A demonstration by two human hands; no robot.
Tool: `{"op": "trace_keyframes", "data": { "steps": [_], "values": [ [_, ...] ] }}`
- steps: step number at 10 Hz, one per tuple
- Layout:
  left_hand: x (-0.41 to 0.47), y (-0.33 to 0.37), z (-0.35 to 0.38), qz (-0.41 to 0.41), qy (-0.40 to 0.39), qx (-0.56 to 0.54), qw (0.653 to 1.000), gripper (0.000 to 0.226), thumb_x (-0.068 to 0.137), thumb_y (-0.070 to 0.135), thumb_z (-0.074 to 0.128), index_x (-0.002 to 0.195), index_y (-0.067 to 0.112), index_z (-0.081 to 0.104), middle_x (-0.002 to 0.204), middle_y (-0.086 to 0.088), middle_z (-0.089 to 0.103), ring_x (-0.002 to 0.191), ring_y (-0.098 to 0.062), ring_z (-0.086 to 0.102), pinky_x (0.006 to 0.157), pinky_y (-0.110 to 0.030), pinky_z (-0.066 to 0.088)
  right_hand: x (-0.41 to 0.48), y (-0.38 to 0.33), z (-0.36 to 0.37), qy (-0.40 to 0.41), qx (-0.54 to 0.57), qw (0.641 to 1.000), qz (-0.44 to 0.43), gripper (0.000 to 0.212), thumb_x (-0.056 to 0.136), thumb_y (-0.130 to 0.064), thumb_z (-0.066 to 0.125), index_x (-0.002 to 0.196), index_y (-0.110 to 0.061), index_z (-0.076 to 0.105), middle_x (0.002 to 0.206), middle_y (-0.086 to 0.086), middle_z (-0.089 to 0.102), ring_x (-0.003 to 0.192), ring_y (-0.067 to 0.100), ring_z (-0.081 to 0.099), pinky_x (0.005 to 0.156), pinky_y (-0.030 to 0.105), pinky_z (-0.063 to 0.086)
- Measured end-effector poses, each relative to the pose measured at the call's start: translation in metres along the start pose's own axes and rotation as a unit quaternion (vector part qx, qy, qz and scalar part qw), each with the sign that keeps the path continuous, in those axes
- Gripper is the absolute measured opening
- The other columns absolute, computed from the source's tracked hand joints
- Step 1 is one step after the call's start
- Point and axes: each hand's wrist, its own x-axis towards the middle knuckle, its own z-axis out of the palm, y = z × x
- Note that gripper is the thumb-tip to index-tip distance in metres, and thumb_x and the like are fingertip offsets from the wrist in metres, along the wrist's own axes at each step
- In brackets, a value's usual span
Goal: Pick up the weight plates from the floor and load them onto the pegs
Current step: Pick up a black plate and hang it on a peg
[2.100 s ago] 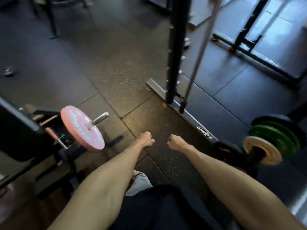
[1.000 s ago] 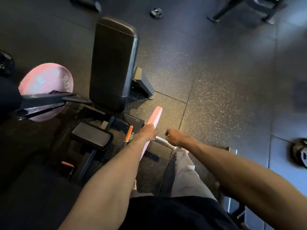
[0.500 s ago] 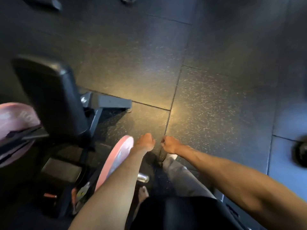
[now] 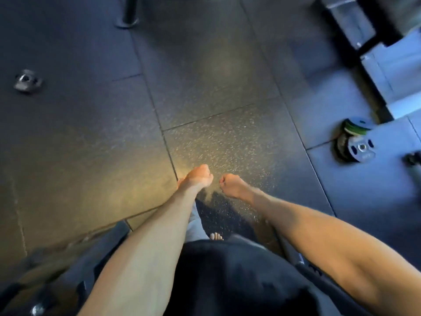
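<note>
My left hand (image 4: 197, 178) and my right hand (image 4: 230, 184) are both closed into fists, held close together over the speckled rubber floor, with nothing in them. A black weight plate (image 4: 361, 149) with grip holes sits at the right, mounted on a low peg. Just behind it is a stack of black and green plates (image 4: 355, 127). A small dark plate (image 4: 27, 79) lies flat on the floor at far left. Both hands are well apart from every plate.
Rubber floor tiles (image 4: 205, 92) fill the middle. A round black post base (image 4: 127, 20) stands at the top. Grey rack frame parts (image 4: 391, 71) run along the right. Blurred dark bench parts (image 4: 57, 258) are at the lower left. My bare toes (image 4: 216, 236) show below.
The view has swung away from the bench and the pink plate on its peg, which are now out of sight. The plates at the right have come into view. Both fists stay closed and together.
</note>
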Motion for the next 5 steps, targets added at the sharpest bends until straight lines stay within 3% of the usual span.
{"op": "trace_keyframes", "data": {
  "steps": [1,3,5],
  "values": [
    [0.037,0.053,-0.047,0.051,-0.025,0.074,0.996,0.03,0.091,0.032,0.05,0.113,0.014,0.059,0.119,-0.015,0.065,0.108,-0.037,0.061,0.095,-0.046,0.051,0.019,-0.003,-0.073,0.052,0.081,0.994,0.042,0.031,0.101,-0.015,0.041,0.121,-0.001,0.06,0.12,0.02,0.063,0.113,0.036,0.06,0.09,0.037,0.046],
    [0.113,0.174,-0.124,0.127,-0.051,0.215,0.967,0.03,0.088,0.033,0.052,0.113,0.016,0.058,0.123,-0.01,0.062,0.115,-0.035,0.058,0.098,-0.05,0.047,0.064,0.025,-0.18,0.119,0.182,0.973,0.08,0.03,0.095,-0.011,0.043,0.101,0.001,0.07,0.108,0.021,0.071,0.102,0.035,0.067,0.081,0.036,0.051],
    [0.184,0.32,-0.148,0.191,-0.077,0.317,0.926,0.025,0.093,0.029,0.051,0.11,0.013,0.059,0.117,-0.012,0.064,0.107,-0.034,0.06,0.087,-0.041,0.049,0.113,0.101,-0.274,0.166,0.278,0.939,0.117,0.032,0.097,-0.016,0.045,0.117,0.0,0.064,0.12,0.019,0.068,0.109,0.037,0.064,0.091,0.04,0.052]
  ]
}}
